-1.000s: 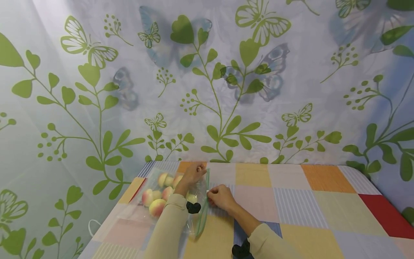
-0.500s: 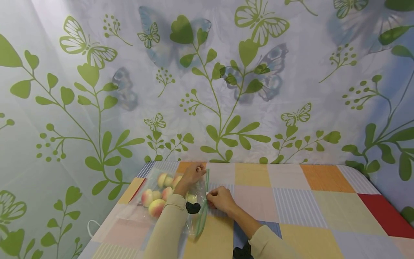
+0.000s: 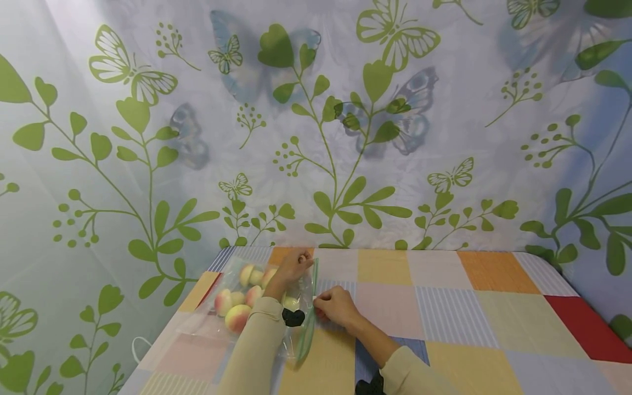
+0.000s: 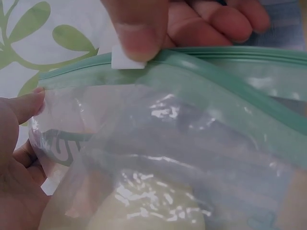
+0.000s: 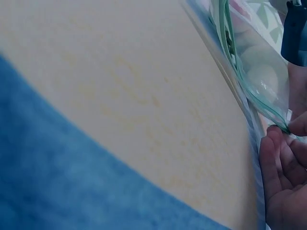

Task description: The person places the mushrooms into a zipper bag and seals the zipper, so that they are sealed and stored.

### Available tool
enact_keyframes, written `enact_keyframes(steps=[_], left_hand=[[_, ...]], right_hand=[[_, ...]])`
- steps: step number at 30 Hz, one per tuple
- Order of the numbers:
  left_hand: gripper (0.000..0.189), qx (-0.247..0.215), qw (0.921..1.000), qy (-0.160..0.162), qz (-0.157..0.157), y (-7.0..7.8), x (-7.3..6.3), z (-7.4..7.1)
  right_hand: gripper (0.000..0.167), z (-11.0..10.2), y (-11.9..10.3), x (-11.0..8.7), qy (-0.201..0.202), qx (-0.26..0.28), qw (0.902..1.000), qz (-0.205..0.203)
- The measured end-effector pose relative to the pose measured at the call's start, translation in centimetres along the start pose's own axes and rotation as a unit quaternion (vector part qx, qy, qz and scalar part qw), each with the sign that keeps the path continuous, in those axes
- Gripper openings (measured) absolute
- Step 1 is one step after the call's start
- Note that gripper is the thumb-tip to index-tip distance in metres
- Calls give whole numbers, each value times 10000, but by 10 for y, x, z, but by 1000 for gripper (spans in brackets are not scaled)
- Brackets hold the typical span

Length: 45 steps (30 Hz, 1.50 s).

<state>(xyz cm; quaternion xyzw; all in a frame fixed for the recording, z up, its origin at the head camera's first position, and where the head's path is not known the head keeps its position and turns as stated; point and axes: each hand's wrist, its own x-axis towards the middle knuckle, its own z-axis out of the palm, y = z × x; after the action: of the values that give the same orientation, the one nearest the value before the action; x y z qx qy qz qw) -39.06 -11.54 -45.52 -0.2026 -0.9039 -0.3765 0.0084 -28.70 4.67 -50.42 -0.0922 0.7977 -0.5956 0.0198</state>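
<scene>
A clear zip bag (image 3: 197, 323) with a green zip strip (image 4: 230, 81) lies on the table, its strip edge facing right. Inside are several mushroom-shaped pieces with red and yellow caps, such as this mushroom (image 3: 238, 318). My left hand (image 3: 294, 266) pinches the bag's far corner at the strip's end, thumb and fingers on either side in the left wrist view. With thumb and fingers, my right hand (image 3: 338, 307) pinches the small white slider (image 4: 127, 60) on the strip. Nearer to me, the strip's two edges stand apart. My left forearm hides part of the bag.
A patchwork tablecloth (image 3: 459, 312) covers the table. Behind it hangs a curtain (image 3: 316, 137) printed with leaves and butterflies. A white cord loop (image 3: 140, 348) shows at the table's left edge.
My right hand has slid a little along the green strip toward me, with the white slider between its fingers. The left hand stays at the bag's far corner.
</scene>
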Motion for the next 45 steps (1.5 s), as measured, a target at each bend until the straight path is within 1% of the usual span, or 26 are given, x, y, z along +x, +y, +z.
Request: enact_keyframes(steps=[10, 12, 17, 19, 22, 33, 36, 42, 45], left_hand=[[9, -99, 9999, -56, -41, -4, 2, 0], [10, -58, 10000, -47, 16, -5, 2, 0], [10, 30, 9999, -21, 103, -4, 2, -1], [10, 18, 10000, -29, 88, -3, 2, -1], [10, 25, 9999, 1, 150, -2, 2, -2], [9, 95, 9999, 33, 114, -2, 3, -1], [10, 25, 10000, 3, 94, -2, 3, -1], [14, 70, 9999, -53, 112, -6, 3, 0], [16, -24, 9999, -100, 104, -6, 3, -1]], right_hand=[[15, 2, -3, -5, -46, 144, 9998, 127], [14, 3, -4, -5, -35, 146, 9997, 169], [14, 4, -3, -6, 3, 128, 9999, 104], [15, 5, -3, -7, 13, 83, 9999, 72], [15, 6, -4, -9, 18, 20, 10000, 59], [15, 8, -5, -14, 15, 21, 10000, 15], [16, 7, -6, -16, -1, -17, 10000, 12], [19, 9, -8, -19, -56, -60, 9999, 69], [19, 10, -9, -20, -40, -28, 9999, 102]])
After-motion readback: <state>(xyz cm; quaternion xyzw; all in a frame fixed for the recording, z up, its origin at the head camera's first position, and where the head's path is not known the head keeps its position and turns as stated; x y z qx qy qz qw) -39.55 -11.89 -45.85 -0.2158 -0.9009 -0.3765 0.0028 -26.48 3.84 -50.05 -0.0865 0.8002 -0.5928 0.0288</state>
